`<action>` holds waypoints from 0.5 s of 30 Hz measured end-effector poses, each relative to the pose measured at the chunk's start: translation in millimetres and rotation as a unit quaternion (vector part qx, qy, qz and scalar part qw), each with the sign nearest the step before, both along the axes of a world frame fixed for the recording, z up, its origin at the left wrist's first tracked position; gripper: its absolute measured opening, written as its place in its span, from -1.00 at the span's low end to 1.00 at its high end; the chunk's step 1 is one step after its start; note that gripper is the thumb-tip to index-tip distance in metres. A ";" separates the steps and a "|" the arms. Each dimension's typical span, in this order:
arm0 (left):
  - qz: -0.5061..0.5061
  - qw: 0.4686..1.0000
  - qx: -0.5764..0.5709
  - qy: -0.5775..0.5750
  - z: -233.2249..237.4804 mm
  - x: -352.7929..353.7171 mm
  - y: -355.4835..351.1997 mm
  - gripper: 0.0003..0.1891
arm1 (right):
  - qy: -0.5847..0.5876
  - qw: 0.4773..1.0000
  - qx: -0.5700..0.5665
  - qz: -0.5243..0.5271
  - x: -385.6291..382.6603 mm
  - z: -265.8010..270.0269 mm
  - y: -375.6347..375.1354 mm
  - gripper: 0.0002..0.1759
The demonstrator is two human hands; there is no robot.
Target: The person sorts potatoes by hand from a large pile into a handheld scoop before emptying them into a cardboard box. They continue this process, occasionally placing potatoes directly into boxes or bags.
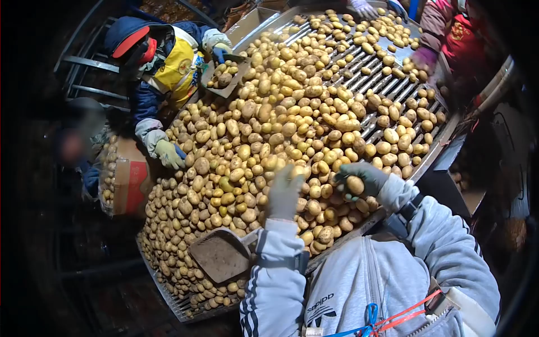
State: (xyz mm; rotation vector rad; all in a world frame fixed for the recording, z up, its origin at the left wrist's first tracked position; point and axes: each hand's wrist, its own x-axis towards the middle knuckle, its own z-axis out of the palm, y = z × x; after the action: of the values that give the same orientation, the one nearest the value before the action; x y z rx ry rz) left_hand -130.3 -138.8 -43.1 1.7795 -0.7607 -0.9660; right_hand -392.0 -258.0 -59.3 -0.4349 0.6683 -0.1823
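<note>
A large heap of potatoes (224, 140) covers a slatted metal table. My right hand (362, 178), in a grey-green glove, is closed on a potato (355, 185) over the near right part of the heap. Further left, my left hand (285, 194), in a pale glove, reaches over the potatoes; its fingers are blurred, and whether they hold anything is unclear. A brown scoop (220, 254) lies on the heap to the left of my left forearm, its handle toward my sleeve.
A co-worker in a yellow vest (178, 67) stands at the upper left, one glove on the heap, the other at a scoop of potatoes (225, 76). Another in red (465, 45) reaches in at upper right. Cardboard boxes (128, 177) flank the table's metal rim (443, 137).
</note>
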 end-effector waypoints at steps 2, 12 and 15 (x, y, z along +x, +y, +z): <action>-0.090 0.996 0.007 0.016 15.6 -47.2 0.5 -0.49 | -0.051 0.998 0.019 0.009 8.3 21.4 18.4 -0.55; -0.125 0.950 0.059 -0.281 31.5 -38.4 -30.3 -0.61 | 0.050 0.988 -0.147 -0.018 -129.1 22.3 -14.9 -0.54; -0.151 0.879 0.098 -0.442 -21.2 6.0 -32.1 -0.49 | 0.117 0.926 -0.340 -0.113 -203.3 50.0 -40.7 -0.53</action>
State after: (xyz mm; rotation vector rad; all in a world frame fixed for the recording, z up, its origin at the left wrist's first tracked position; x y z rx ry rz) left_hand -124.3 -170.9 -64.3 2.3372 -1.5881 -0.3654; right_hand -595.3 -298.7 -9.2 -1.0598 0.8863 -0.5977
